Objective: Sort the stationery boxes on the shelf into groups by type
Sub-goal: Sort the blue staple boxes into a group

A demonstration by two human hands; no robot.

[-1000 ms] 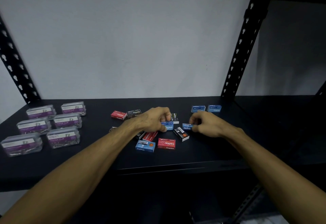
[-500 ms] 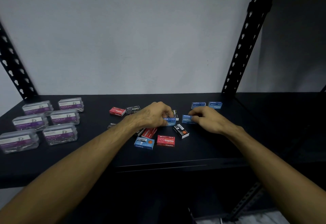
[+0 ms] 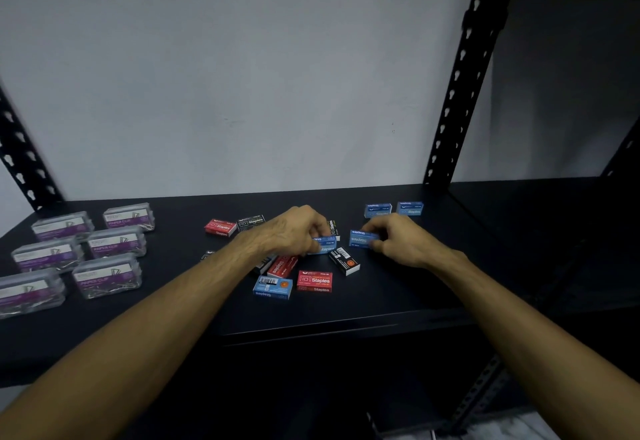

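On the black shelf [image 3: 381,308], small staple boxes lie mixed in the middle. My left hand [image 3: 298,231] grips a blue staple box [image 3: 325,245] among them. My right hand [image 3: 398,240] pinches another blue staple box [image 3: 362,238], lifted slightly and tilted. Two blue boxes [image 3: 393,210] sit side by side at the back right. Red boxes [image 3: 315,281] [image 3: 220,227], black boxes [image 3: 344,261] [image 3: 251,222] and a blue box [image 3: 272,287] lie loose around my hands. Several clear paper clip boxes [image 3: 107,275] with purple labels form a group at the left.
Black perforated shelf posts stand at the back right [image 3: 457,93] and back left [image 3: 20,159]. A grey wall [image 3: 242,76] closes the back. Another dark shelf section [image 3: 554,231] extends to the right.
My right hand has lifted its blue box and carried it back and to the right, toward the two blue boxes. My left hand has stayed on its blue box.
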